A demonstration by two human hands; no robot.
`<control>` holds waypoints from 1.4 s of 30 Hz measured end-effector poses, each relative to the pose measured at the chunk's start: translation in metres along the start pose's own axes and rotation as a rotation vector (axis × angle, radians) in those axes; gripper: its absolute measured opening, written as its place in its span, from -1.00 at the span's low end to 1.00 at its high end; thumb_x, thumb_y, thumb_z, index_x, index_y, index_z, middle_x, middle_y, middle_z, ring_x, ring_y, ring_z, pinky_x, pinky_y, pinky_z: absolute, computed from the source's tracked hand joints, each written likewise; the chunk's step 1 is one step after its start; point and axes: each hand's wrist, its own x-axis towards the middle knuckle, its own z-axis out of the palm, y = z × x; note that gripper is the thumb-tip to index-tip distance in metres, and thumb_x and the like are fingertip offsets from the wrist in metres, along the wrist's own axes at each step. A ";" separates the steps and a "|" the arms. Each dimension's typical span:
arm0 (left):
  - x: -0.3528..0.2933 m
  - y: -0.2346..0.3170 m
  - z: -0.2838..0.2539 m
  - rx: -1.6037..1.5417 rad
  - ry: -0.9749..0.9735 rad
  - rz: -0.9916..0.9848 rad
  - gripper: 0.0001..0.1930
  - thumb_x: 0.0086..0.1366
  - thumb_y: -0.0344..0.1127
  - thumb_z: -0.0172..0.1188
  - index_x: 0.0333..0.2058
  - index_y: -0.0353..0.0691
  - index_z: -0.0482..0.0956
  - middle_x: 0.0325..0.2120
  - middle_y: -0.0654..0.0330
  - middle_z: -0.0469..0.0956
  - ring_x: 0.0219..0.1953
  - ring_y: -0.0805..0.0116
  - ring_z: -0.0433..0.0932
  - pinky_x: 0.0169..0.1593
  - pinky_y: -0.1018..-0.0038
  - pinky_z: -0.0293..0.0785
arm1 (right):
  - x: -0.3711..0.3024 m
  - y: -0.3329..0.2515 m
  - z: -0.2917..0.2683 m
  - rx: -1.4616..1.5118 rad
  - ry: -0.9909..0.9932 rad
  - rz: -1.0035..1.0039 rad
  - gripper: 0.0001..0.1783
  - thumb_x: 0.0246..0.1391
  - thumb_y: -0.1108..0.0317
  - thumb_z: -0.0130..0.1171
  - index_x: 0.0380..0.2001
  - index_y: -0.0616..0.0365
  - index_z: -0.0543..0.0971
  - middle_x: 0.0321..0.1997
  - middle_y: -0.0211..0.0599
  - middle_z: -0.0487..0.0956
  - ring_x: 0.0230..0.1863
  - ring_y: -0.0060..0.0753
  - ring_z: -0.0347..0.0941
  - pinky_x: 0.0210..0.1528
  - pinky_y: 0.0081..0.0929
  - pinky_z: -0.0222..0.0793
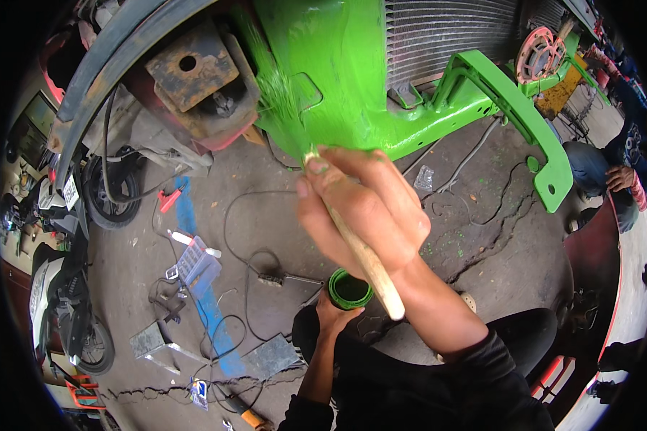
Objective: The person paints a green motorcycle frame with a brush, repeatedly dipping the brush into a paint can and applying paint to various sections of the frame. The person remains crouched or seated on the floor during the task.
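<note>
My right hand (366, 208) grips a paintbrush with a pale wooden handle (372, 269). Its green-loaded bristles (277, 97) press against a bright green painted metal frame (338, 65) overhead. Paint smears my fingers. Lower down, my left hand (331, 316) holds a small round can of green paint (350, 289) near my knee. A finned radiator grille (446, 32) sits in the frame to the right of the brush.
A rusty unpainted bracket (194, 72) and dark fender are at upper left. Cables, a small parts box (196, 264), metal pieces and tools lie on the cracked concrete floor. Motorcycles (72, 316) stand at left. Another person (618, 172) crouches at far right.
</note>
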 end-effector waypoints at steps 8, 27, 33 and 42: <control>-0.003 -0.012 -0.004 0.082 0.044 -0.009 0.03 -0.46 -0.22 0.63 0.11 -0.25 0.33 -0.04 -0.05 0.50 0.02 -0.10 0.49 0.07 0.14 0.45 | 0.009 -0.021 -0.007 0.038 0.072 0.089 -0.62 -0.13 0.65 0.38 -0.25 0.33 0.43 -0.39 0.05 0.59 -0.46 -0.19 0.59 -0.47 -0.44 0.52; -0.003 -0.003 -0.009 0.034 0.053 -0.014 0.03 -0.44 -0.23 0.62 0.13 -0.25 0.33 -0.01 -0.03 0.49 0.05 -0.04 0.49 0.12 0.18 0.42 | -0.014 -0.022 0.017 -0.011 0.157 0.100 -0.62 -0.17 0.68 0.37 -0.23 0.28 0.50 -0.27 0.07 0.59 -0.45 -0.22 0.56 -0.46 -0.46 0.48; -0.003 -0.027 0.001 -0.039 0.054 -0.050 -0.02 -0.44 -0.25 0.62 0.09 -0.21 0.36 -0.03 0.02 0.51 0.04 0.00 0.50 0.11 0.20 0.44 | -0.034 -0.032 -0.007 0.017 -0.010 0.103 -0.64 -0.12 0.66 0.37 -0.23 0.31 0.47 -0.33 0.12 0.59 -0.50 -0.24 0.55 -0.50 -0.41 0.47; 0.002 -0.039 0.011 -0.192 0.022 0.004 -0.06 -0.42 -0.27 0.61 0.06 -0.22 0.37 -0.08 0.00 0.51 0.00 -0.04 0.51 0.06 0.17 0.46 | -0.033 -0.026 0.028 -0.013 0.149 0.132 -0.65 -0.30 0.71 0.41 -0.37 0.28 0.53 -0.31 0.01 0.60 -0.47 -0.20 0.53 -0.47 -0.43 0.48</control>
